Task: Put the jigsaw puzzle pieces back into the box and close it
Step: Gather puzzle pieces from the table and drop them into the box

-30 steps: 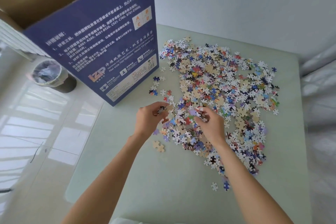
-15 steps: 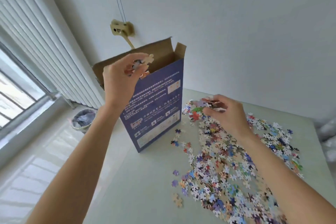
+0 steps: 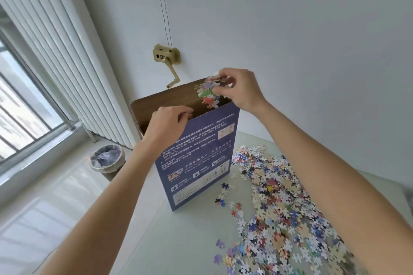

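Since half a second ago: the right hand [image 3: 240, 89] has left the loose pile and risen to the box mouth; the left hand [image 3: 168, 121], then held high with pieces, has dropped to the box's near rim.

Nearest, at 5 o'clock, the loose puzzle pieces [image 3: 279, 219] lie spread on the pale bench [image 3: 178, 241]; the heap runs off the lower right edge, so its full extent is cut off. Both forearms reach up from the bottom of the frame.

The blue box [image 3: 199, 158] stands upright at centre, top flap open, brown inside showing.

Left hand: knuckles toward camera, fingers curled at the top edge of the box's front wall. The fingertips are hidden behind the hand; whether this grip holds the wall or any pieces cannot be told.

Right hand, at 12 o'clock above the open mouth: fingers and thumb pinch a clump of pieces [image 3: 209, 92], which hangs just over the opening. The box contents are not visible.

Beyond, at 9 o'clock, a lined waste bin [image 3: 107, 161] sits on the floor under vertical blinds [image 3: 55, 51]. A wall crank [image 3: 167, 58] is mounted behind the box.
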